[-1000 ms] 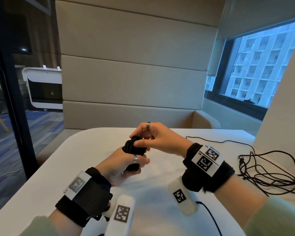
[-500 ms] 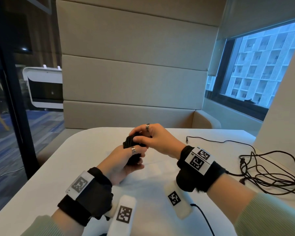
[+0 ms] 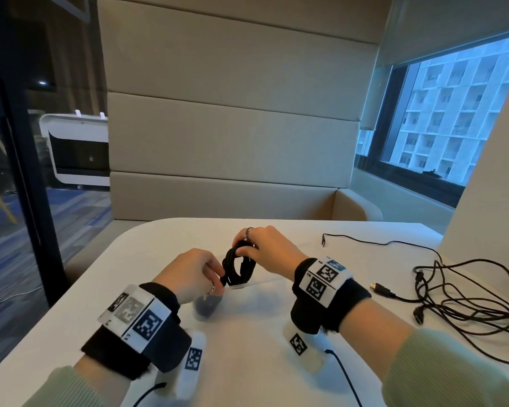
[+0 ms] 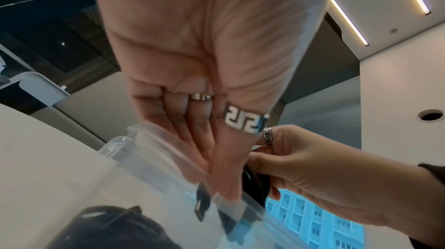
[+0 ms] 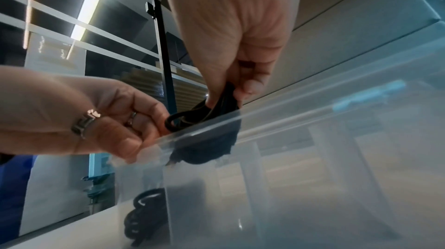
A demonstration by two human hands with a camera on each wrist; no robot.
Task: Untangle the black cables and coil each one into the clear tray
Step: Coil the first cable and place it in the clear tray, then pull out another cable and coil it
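Right hand (image 3: 269, 252) pinching the top of the coiled cable (image 3: 238, 267), left hand (image 3: 193, 276) pinching its lower edge, coil at the clear tray (image 5: 313, 139) rim going in; one coil (image 5: 147, 213) already inside, tangled cables (image 3: 465, 292) on table (image 3: 56, 333) still left.

Left hand (image 3: 193, 274) pinches the coiled cable (image 3: 238, 267) at its lower left edge. Right hand (image 3: 266, 249) grips the coil's top, fingers curled round it.
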